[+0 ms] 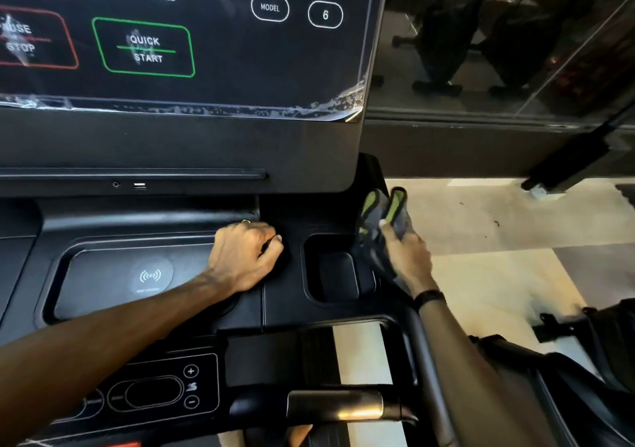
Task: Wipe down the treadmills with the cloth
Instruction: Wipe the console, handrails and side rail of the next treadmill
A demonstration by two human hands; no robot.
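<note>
The black treadmill console [178,144] fills the view, with a touch panel [240,51] above and a tray with a wireless charging pad [151,276] below. My left hand [245,257] rests as a loose fist on the console ledge between the charging pad and the cup holder [335,274]; nothing shows in its fingers. My right hand [407,254] grips a grey cloth with yellow-green edging [383,221], held up at the console's right edge beside the cup holder.
Peeling protective film runs along the touch panel's lower edge [343,102]. Handlebar [343,405] and speed buttons [190,386] lie near the bottom. Pale floor [481,223] lies to the right, with a black bag [584,360] and dark equipment beyond glass [481,34].
</note>
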